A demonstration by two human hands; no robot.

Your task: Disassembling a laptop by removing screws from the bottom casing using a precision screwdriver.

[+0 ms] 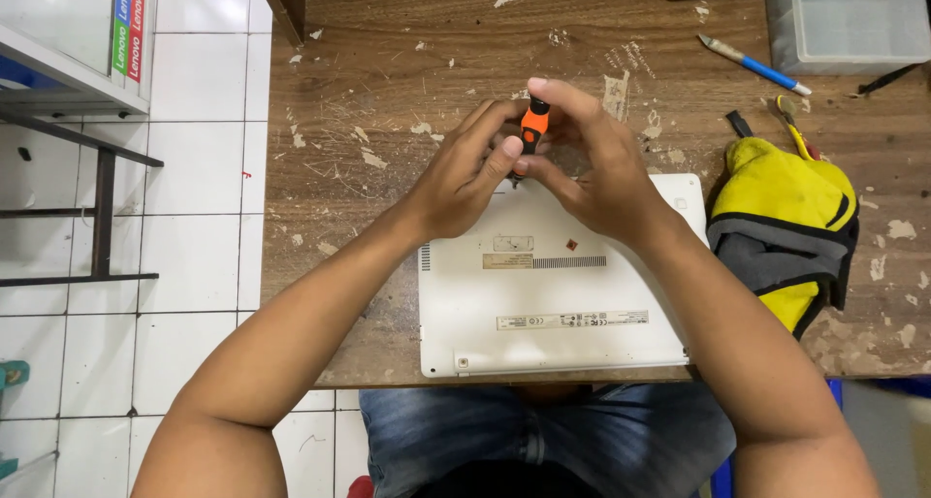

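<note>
Denim-clad knees (543, 430) sat just under the counter (388, 100) edge. Upon it lay a white laptop (543, 294), underside up. Both hands, left hand (465, 173) and right hand (592, 168), had fingers pinched shut around an orange-handled screwdriver (532, 129), upright at the laptop's far edge. Yellow gloves (786, 226) lay alongside.

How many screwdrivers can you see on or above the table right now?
2: an orange-handled screwdriver held upright by both hands over the white laptop, and a blue-handled one lying near the clear plastic box. Others may be hidden.
</note>
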